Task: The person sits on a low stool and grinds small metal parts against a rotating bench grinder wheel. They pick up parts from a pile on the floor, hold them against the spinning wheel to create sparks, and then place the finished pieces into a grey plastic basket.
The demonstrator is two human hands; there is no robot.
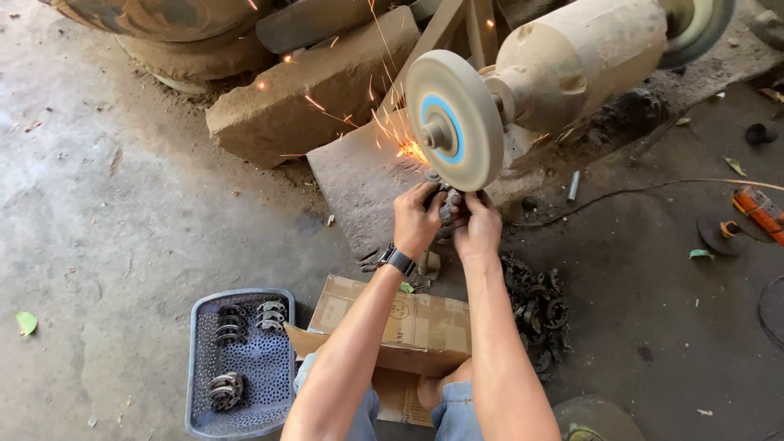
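Note:
Both my hands grip one small dark metal part and press it up against the lower rim of a spinning pale grinding wheel. My left hand, with a black wristwatch, holds the part's left side. My right hand holds its right side. Orange sparks fly up and to the left from the contact point. The wheel sits on the shaft of a dust-coated bench grinder motor.
A grey perforated plastic basket with several shiny metal parts lies at lower left. A flattened cardboard box lies under my knees. A pile of dark metal parts lies to the right. Stone blocks and a cable surround the grinder.

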